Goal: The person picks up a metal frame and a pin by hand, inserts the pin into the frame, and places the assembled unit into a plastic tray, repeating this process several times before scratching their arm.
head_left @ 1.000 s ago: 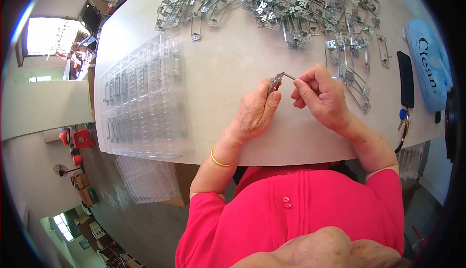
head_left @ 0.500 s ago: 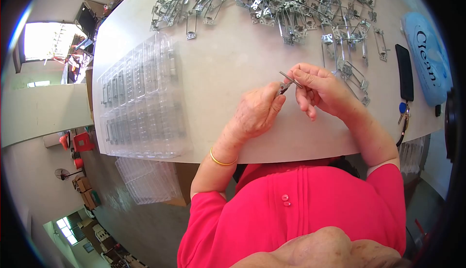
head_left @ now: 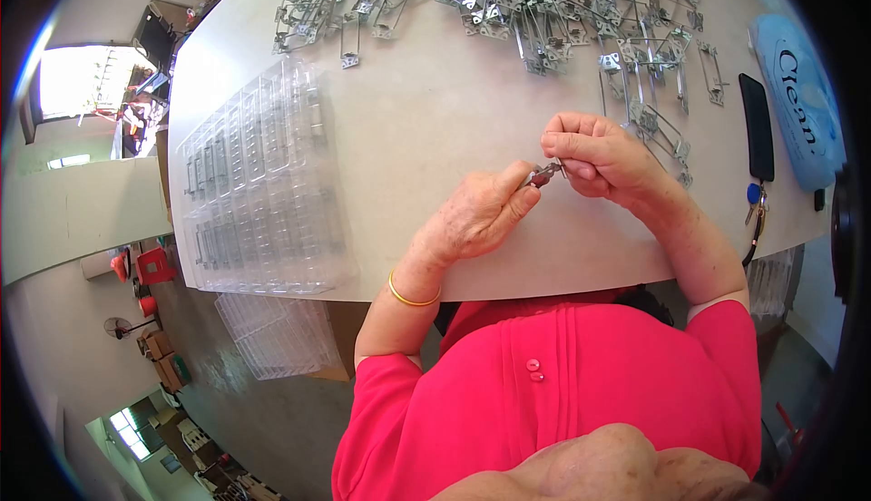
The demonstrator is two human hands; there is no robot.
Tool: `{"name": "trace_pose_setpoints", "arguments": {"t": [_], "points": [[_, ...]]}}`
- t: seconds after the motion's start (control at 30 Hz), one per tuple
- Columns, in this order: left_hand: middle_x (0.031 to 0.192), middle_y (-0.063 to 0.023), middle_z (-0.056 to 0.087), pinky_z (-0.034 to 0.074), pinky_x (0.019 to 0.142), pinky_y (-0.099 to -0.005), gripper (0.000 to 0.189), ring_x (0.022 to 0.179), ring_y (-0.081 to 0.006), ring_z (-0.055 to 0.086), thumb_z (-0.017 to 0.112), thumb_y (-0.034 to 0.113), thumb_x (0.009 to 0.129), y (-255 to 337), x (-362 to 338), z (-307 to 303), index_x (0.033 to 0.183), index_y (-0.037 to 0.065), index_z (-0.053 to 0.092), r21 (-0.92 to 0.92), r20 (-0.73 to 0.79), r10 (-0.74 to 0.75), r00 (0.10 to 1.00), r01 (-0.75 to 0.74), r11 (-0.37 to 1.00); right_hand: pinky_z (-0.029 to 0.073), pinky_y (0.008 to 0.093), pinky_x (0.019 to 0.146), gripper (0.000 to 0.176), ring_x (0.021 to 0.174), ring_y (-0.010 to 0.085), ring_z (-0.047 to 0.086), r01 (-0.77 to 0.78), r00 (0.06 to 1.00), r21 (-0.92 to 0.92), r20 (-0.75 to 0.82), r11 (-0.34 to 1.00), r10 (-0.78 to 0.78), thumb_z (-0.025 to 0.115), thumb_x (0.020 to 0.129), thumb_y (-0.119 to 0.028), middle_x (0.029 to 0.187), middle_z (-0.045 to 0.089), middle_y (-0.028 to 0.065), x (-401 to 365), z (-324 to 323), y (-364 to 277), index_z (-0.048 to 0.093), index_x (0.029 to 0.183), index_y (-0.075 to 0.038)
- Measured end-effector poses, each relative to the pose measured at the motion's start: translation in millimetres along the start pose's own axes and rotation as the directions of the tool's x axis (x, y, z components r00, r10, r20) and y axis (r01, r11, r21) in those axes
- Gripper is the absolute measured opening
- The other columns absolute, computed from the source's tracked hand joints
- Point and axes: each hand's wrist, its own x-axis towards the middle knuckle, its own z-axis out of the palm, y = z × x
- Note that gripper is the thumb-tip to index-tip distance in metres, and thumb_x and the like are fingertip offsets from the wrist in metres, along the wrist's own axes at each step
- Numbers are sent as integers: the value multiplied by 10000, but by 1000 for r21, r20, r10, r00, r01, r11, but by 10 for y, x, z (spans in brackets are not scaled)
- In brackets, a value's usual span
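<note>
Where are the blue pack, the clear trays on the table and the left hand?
Blue pack (head_left: 798,102), head view: its printed front.
Clear trays (head_left: 261,175), head view: their ribbed plastic top.
Left hand (head_left: 474,216), head view: its back.

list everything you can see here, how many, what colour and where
table: one, pale, centre
brackets: many, silver, heaped along table's far side
trays: several, clear, table left
more trays: several, clear, below table edge
phone: one, black, table right
"Clean" pack: one, blue, beside phone
keys: bunch, blue tag, below phone
stool: one, red, far left
fan: one, dark, far left
metal part: one, silver, left hand
bracelet: one, gold, left wrist
shirt: one, bright pink, bottom
hands: two, bare, centre, left, right
</note>
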Motion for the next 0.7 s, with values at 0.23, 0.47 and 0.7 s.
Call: {"name": "trace_pose_setpoints", "arguments": {"t": [0.23, 0.47, 0.7], "points": [[746, -100, 564, 463, 654, -361, 332, 669, -239, 562, 484, 289, 1093, 41, -14, 34, 1167, 1, 630, -20, 149, 4, 989, -1, 1000, 247, 208, 393, 151, 430, 28, 334, 55, 992, 10, -116, 998, -53, 646, 1020, -229, 623, 504, -54, 38, -111, 6, 606, 971, -93], [756, 4, 525, 364, 560, -250, 449, 619, -79, 445, 392, 375, 1129, -38, -1, -49, 1163, -14, 615, -508, -26, -163, 986, 128, 852, 457, 200, 522, 85, 591, 47, 555, 563, 797, -216, -115, 798, -593, 609, 1054, -152, 841, 679, 18, -17, 64, 91, 598, 1081, -71], [754, -4, 523, 351, 544, -243, 430, 608, -80, 453, 416, 338, 1130, -9, 14, -21, 1158, -48, 601, -490, -79, -158, 984, 100, 866, 513, 219, 600, 106, 696, 65, 630, 690, 611, -516, 41, 507, -790, 666, 973, 12, 920, 709, 39, 37, 86, 248, 641, 1066, -33]]}}
